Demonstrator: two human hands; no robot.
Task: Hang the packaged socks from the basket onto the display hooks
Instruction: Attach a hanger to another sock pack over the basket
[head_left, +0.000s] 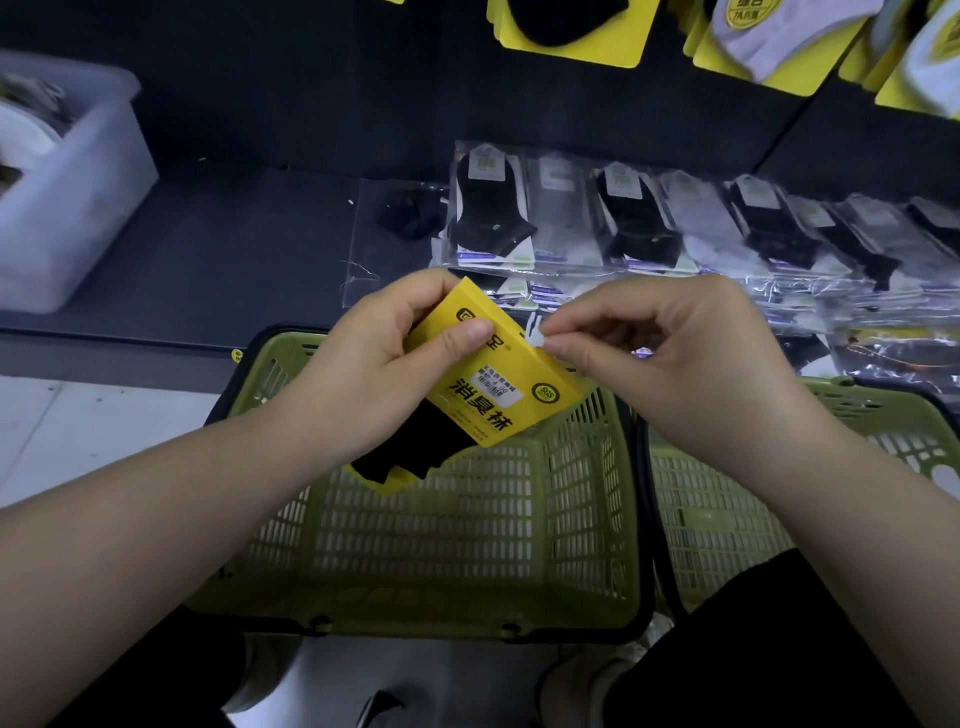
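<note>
A yellow sock pack (493, 384) is gripped by the left hand (384, 374), its white tab (537, 336) pinched by the right hand (665, 353), above a green basket (441, 613); bagged socks (623, 223) are stacked behind.

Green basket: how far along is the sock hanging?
Done: yellow packs hang on the display above. In hand: left hand grips one yellow sock pack over the basket, right hand pinches its white tab. Left: hanging this pack; no others show in the basket.
</note>
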